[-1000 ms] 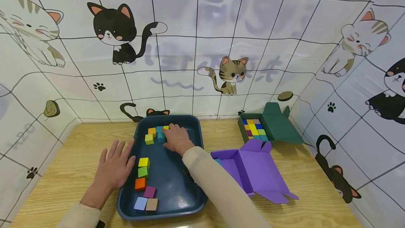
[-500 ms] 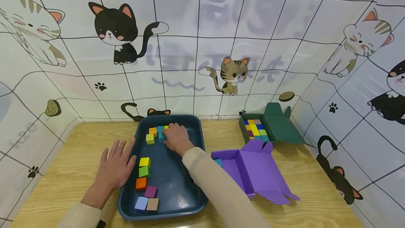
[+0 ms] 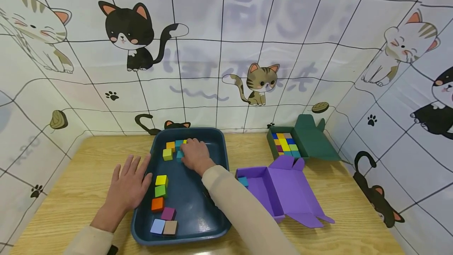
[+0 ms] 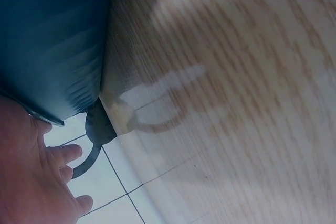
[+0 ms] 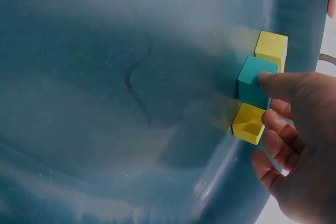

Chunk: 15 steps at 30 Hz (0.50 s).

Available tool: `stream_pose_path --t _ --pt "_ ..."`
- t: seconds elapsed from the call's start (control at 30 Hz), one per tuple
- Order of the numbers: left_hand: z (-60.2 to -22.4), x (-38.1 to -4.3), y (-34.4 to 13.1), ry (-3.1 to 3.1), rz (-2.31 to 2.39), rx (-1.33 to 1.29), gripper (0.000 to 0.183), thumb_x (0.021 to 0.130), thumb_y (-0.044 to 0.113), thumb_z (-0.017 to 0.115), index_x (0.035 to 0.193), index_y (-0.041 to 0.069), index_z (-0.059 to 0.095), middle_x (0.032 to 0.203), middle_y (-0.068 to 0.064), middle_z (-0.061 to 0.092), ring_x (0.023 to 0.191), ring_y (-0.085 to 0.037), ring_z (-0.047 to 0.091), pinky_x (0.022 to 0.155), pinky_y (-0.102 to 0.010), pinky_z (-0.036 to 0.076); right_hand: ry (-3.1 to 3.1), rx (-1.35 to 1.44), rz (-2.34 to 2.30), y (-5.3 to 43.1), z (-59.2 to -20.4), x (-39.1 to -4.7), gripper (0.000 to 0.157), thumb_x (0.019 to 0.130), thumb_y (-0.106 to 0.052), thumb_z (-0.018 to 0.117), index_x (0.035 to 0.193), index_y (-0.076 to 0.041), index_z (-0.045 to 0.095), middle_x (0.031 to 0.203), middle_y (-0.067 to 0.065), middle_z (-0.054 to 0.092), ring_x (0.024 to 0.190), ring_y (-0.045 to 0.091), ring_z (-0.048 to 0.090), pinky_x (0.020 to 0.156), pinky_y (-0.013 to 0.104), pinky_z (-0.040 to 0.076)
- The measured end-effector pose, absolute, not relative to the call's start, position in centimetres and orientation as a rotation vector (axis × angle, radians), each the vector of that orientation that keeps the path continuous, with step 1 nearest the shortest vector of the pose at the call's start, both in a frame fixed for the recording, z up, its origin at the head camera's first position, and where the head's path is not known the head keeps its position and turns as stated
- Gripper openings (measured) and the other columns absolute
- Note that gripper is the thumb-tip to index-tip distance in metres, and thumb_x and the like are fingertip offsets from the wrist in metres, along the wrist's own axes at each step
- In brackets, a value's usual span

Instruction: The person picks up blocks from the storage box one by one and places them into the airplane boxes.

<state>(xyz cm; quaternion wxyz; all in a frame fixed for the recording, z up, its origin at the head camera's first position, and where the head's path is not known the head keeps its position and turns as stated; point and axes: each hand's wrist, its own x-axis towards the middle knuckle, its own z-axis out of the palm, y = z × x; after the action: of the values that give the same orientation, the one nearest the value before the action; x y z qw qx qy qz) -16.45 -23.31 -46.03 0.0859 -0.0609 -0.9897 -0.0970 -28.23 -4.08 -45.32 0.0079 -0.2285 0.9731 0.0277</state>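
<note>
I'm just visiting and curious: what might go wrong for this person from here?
The right hand has its thumb on a teal block that sits close between two yellow blocks, so lifting it could knock a neighbour askew.

The right sleeve looks close to the open purple box and might nudge it.

The left hand lies at the edge of the tray; a push could perhaps shift it.

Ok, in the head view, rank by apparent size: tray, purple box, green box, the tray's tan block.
1. Tray
2. Purple box, lid included
3. Green box, lid included; farther away, so true size unsure
4. Tan block
</note>
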Motion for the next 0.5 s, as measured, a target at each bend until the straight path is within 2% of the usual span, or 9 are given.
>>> stream_pose_path --t 0.13,0.3,0.5 --pt "-46.0 -16.5 -23.3 -2.954 -0.286 -0.183 0.058 0.096 0.038 0.037 0.147 0.017 0.019 0.145 -0.023 0.030 0.136 -0.041 0.015 0.107 -0.064 0.010 3.022 -0.718 0.093 -4.1 -45.2 -28.1 0.029 0.085 -0.041 0.061 0.110 -0.027 0.061 0.110 -0.003 0.056 0.091 0.014 0.049 0.081 0.031 0.047" --pt "-46.1 -16.6 -23.3 -2.952 -0.295 -0.190 0.058 0.096 0.038 0.037 0.147 0.017 0.019 0.144 -0.023 0.030 0.136 -0.041 0.015 0.106 -0.064 0.010 3.006 -0.761 0.146 -4.0 -44.6 -27.9 0.033 0.083 -0.045 0.062 0.111 -0.028 0.062 0.111 -0.004 0.056 0.095 0.014 0.049 0.082 0.030 0.046" --pt "-46.2 -16.6 -23.4 -2.946 -0.293 -0.193 0.058 0.096 0.037 0.038 0.147 0.017 0.019 0.144 -0.023 0.030 0.136 -0.041 0.015 0.106 -0.064 0.010 3.017 -0.859 0.184 -3.6 -42.4 -27.5 0.030 0.083 -0.045 0.062 0.108 -0.030 0.063 0.103 -0.005 0.055 0.086 0.012 0.045 0.071 0.027 0.042"
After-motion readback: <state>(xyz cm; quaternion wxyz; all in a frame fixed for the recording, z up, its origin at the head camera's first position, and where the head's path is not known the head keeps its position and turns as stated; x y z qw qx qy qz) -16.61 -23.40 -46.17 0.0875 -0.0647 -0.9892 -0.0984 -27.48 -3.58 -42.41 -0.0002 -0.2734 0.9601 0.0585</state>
